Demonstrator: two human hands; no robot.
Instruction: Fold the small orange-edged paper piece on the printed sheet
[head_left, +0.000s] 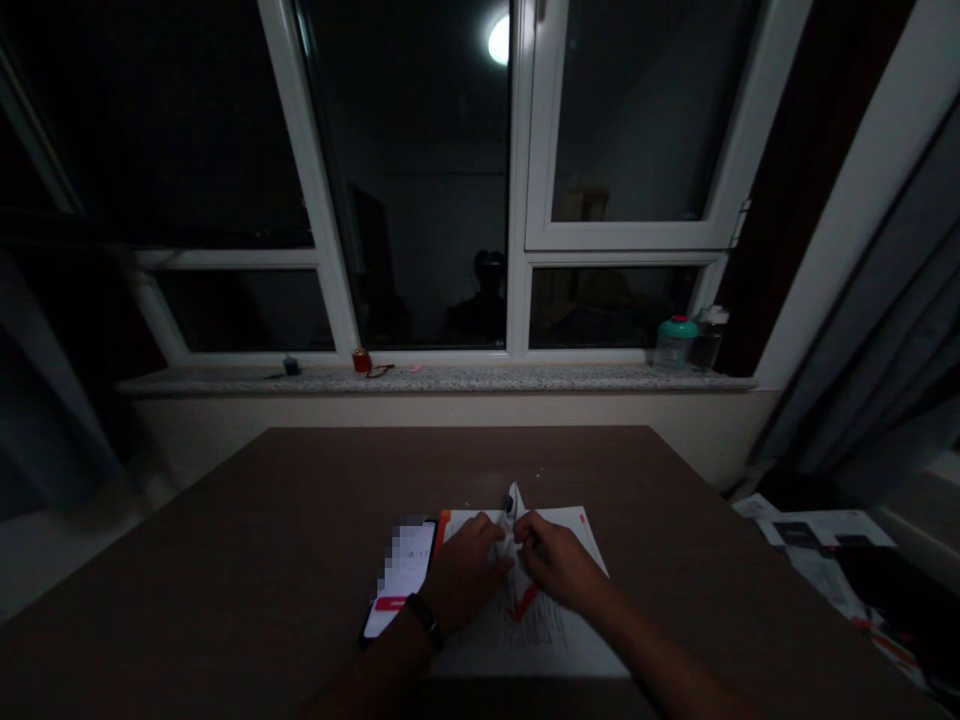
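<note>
- So from where I'm standing, the person's working a small white folded-looking piece (515,490) with both hands, its pointed end poking up past the fingertips, dark spot near the tip.
- It's right between the hands, over the printed booklet (592,650) on the brown table (225,560).
- Left hand (469,560): seems to be pinching the lower part, thumb and fingers either side.
- Right hand (562,560): fingers curled in, tips at the piece's other edge. Can't tell if they're closed on it, too dim tbh.
- I'd call this the shaping or adjusting stage. Next move calls for a steady left pinch and light right fingertips imo, since thin stuff like that probably creases easily.
- Phone (401,575) is lying just beside the left forearm, so watch the elbow room lol.
</note>
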